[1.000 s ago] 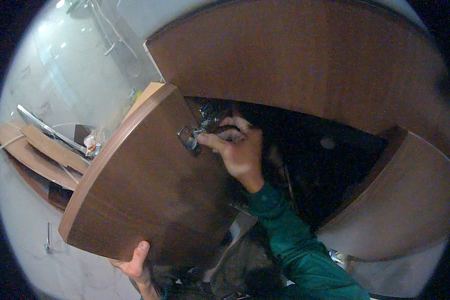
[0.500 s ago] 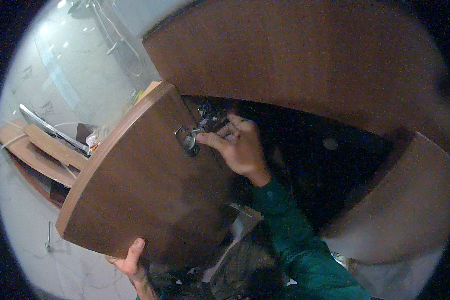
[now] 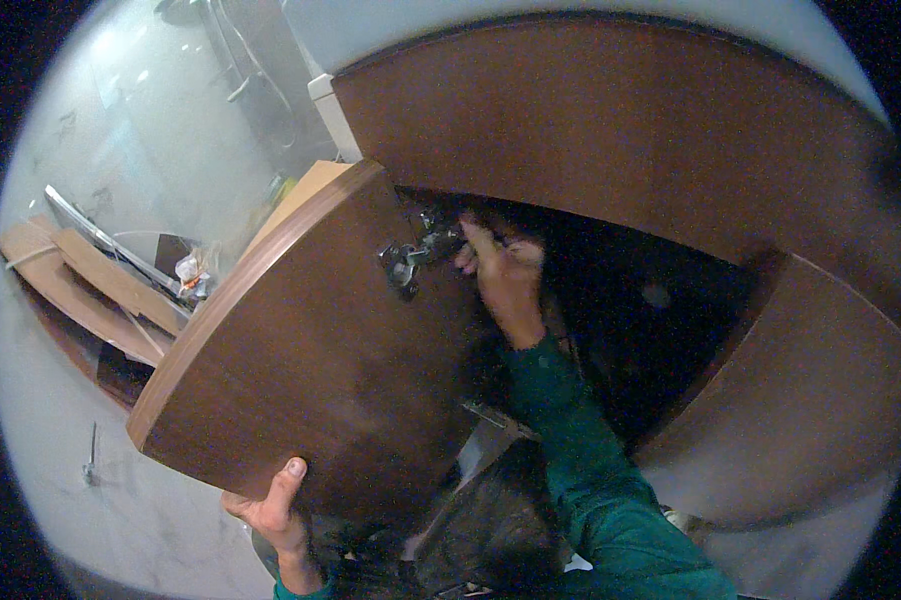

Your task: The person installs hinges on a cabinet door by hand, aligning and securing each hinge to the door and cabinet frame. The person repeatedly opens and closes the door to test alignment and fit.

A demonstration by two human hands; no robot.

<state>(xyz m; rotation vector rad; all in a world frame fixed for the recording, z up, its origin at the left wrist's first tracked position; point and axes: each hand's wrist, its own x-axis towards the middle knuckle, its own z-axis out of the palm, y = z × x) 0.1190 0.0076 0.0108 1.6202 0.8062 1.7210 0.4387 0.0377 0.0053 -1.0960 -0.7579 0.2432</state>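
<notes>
One door, left hand gripping it lower left, needs steadying next while the right hand, hold unclear, seemingly adjusts the hinge.

Left hand: closed in a grip, thumb straight and uppermost, fingers curled behind, mostly hidden. Left wrist: bare, just below the grip; green cuff lower again. Right hand: above and right of the left grip, well apart from it; blurred, fingertips up and leftward, closure unclear. Right forearm: green-sleeved, slanting down and rightward from the hand.
</notes>
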